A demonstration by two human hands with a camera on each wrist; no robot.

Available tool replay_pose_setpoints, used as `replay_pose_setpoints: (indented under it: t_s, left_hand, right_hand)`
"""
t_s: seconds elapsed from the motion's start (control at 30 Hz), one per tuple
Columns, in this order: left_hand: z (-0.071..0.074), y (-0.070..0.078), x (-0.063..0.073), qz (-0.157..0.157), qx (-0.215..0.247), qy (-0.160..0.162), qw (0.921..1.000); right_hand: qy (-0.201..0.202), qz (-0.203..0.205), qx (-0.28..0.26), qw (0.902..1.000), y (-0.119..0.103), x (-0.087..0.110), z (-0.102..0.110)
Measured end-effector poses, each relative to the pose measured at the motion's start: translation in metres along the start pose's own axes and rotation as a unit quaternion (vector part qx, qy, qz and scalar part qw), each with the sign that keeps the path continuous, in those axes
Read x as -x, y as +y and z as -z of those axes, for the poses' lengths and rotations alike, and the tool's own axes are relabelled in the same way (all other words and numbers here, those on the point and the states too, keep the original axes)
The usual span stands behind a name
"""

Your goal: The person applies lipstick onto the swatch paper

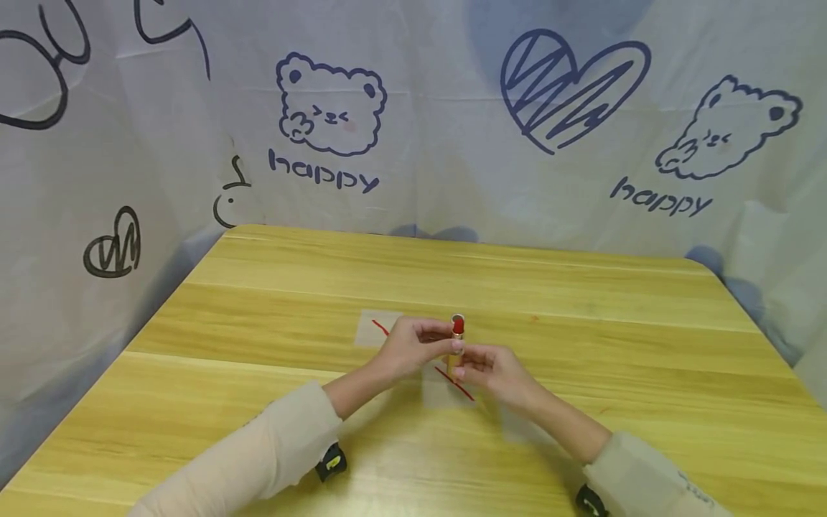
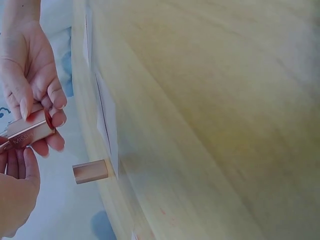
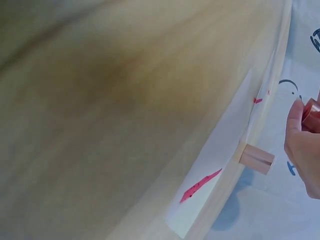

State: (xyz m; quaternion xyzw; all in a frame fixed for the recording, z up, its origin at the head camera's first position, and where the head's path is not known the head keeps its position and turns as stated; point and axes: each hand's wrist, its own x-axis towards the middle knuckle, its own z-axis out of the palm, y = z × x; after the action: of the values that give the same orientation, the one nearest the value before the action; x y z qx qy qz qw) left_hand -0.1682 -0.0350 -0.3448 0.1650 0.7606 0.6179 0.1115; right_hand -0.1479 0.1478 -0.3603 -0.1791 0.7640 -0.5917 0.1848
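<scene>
Both hands meet over the middle of the table around an uncapped lipstick [image 1: 454, 364], its red tip pointing up. My left hand [image 1: 413, 347] pinches it near the top of the tube, thumb across the front. Lower on the tube, my right hand [image 1: 496, 370] grips it with thumb and fingers. In the left wrist view the metallic pink-gold tube [image 2: 32, 132] shows lettering between the two hands. A pink-gold lipstick cap [image 2: 90, 171] stands upright on the table beyond the hands. The right wrist view cuts off most of the tube.
White paper slips lie on the wooden table [image 1: 258, 309]: one on the left [image 1: 367, 332] with a red stroke, one below the hands [image 1: 442, 393] with another, and one partly under the right forearm [image 1: 520, 429]. A drawn-on white cloth [image 1: 446, 165] hangs behind.
</scene>
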Motion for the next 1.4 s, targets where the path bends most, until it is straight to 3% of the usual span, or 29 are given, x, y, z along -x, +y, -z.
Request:
replay_pose_setpoints:
  t_s: [0.23, 0.47, 1.0, 1.4]
  left_hand:
    - [0.001, 0.0, -0.001, 0.0, 0.001, -0.005, 1.0]
    - [-0.001, -0.002, -0.002, -0.005, 0.001, 0.008, 1.0]
    - [-0.007, 0.0, 0.001, -0.005, 0.008, 0.06, 0.9982]
    - [-0.014, 0.001, 0.004, -0.004, 0.013, 0.134, 0.9909]
  right_hand:
    - [-0.024, -0.007, 0.006, 0.9997, 0.002, -0.002, 0.006]
    - [-0.02, 0.001, 0.005, 0.9998, 0.004, -0.003, 0.008]
    - [0.049, -0.002, 0.031, 0.9983, 0.001, -0.005, -0.001]
    - [0.111, 0.0, 0.049, 0.9927, -0.001, -0.005, -0.01]
